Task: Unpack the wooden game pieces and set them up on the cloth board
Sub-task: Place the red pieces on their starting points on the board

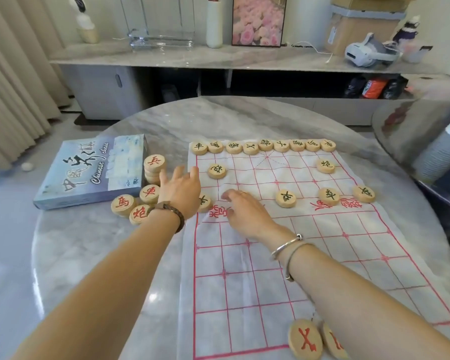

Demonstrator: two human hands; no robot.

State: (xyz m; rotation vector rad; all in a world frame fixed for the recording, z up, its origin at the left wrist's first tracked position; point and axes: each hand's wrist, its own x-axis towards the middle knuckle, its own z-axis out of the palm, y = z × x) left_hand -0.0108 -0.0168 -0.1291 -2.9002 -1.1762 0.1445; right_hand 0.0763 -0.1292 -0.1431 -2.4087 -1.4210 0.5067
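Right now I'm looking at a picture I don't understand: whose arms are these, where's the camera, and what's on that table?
The camera sits on a person's head, looking down, so those are their own arms. The left hand is spread open at the white cloth board with a red grid; the right hand is palm down over it, hiding anything beneath. Round wooden pieces with black characters line the far edge; red-marked wooden pieces wait beside the blue game box on the grey marble table.

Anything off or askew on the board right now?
Minor. The cloth board is rumpled along its left edge near the left hand, so the red grid lines bend there. Two red pieces at the near edge sit crowded together rather than spaced along a line.
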